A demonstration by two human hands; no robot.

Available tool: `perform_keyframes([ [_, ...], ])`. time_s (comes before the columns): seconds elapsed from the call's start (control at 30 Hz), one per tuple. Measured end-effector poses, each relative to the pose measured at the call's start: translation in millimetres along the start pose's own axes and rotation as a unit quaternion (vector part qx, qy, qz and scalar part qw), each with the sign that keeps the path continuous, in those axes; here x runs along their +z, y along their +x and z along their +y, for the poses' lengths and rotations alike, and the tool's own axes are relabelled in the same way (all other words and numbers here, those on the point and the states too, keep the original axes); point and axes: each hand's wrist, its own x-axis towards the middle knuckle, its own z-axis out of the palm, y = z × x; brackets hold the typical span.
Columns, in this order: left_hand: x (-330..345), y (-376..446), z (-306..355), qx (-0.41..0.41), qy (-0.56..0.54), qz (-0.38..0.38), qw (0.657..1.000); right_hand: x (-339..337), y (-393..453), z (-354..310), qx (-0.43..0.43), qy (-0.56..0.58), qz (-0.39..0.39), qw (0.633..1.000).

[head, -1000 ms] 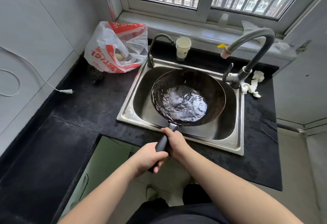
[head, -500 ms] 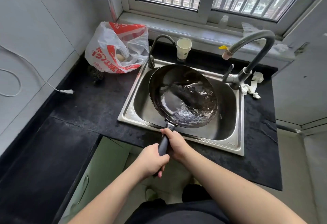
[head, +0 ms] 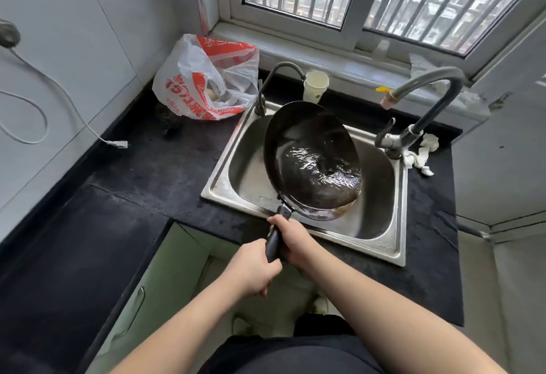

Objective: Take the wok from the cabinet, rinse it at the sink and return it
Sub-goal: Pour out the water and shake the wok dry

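Note:
A dark round wok [head: 307, 137] hangs over the steel sink [head: 233, 167], tipped steeply down to the right. Water pools against its lower right side and reaches the rim there. Both hands grip the black handle at the sink's front edge. My right hand [head: 291, 237] holds the handle close to the wok. My left hand [head: 254, 270] holds its near end. The grey faucet [head: 425, 102] curves over the sink's right back corner, with no water coming from its spout.
A red and white plastic bag [head: 204, 78] lies left of the sink on the black counter [head: 147, 175]. A paper cup [head: 315, 85] stands behind the sink beside a small thin tap [head: 280, 71]. Crumpled tissue [head: 422, 152] lies by the faucet. A green cabinet door [head: 153, 285] is below.
The wok has gone from level to steeply tilted right, and the water has slid from its middle to the lower right side. Both hands kept their grip on the handle.

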Motion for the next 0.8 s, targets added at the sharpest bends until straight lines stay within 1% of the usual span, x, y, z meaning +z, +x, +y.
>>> perform_keyframes([
  [0.27,6,-7,-3,-0.012,-0.023,-0.002,1.0,-2,-2,9,-0.004,-0.018,-0.003,1.0],
  [0.37,3,-9,-3,-0.011,-0.014,-0.001,1.0,1,-6,8,-0.015,-0.003,-0.017,1.0],
  [0.47,0,-10,0,-0.011,0.003,-0.003,1.0,3,-9,6,-0.017,-0.014,-0.024,0.999],
  [0.6,-4,-12,1,-0.011,0.0,-0.001,1.0,4,-7,3,-0.009,-0.026,-0.01,1.0],
  [0.67,-5,-13,1,-0.007,0.015,0.005,1.0,6,-8,2,-0.003,-0.029,-0.008,1.0],
  [0.8,-6,-14,0,0.007,0.085,0.033,0.996,8,-12,0,0.001,-0.012,-0.016,1.0],
])
